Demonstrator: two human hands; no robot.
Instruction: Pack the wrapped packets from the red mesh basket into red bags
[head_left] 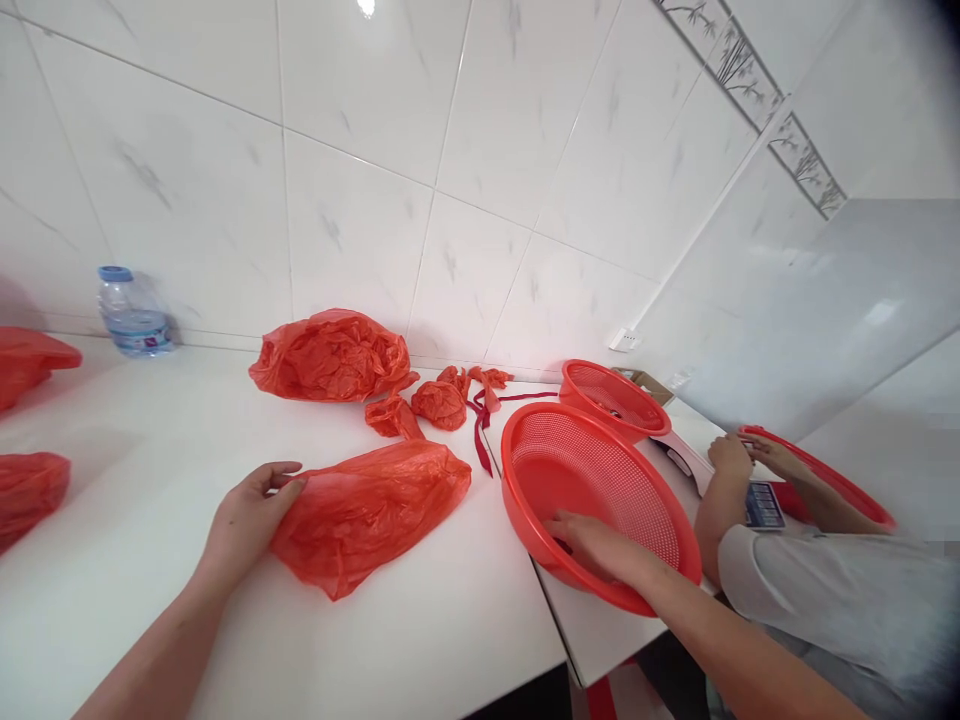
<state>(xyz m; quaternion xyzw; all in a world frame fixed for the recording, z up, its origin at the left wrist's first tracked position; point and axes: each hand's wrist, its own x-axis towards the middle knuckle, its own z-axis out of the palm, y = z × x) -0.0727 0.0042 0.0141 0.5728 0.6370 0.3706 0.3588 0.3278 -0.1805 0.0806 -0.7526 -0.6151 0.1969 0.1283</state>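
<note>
Bags of thin red plastic sit at the far left edge, cut off by the view, with a water bottle standing beyond them against the wall. Next comes the left hand, thumb and forefinger seemingly pinched together on the upper left edge of a red bag. That bag lies on the white table, directly to the right of those fingertips, so the left hand is clearly the nearer one. Its long axis slants from the near left up to the far right; the rounded right end points toward the large red colander but stops short of it, and one corner droops toward the person. Which end is the mouth, I cannot tell. Behind the bag rest a bigger puffed bag and small crumpled bags. Farther right, the right hand reaches over the near rim into the colander, the colander's left wall standing between it and the bag. Its fingers bend downward; whether they pinch anything, I cannot tell. At the far right, a co-worker's hands are near another red basin.
</note>
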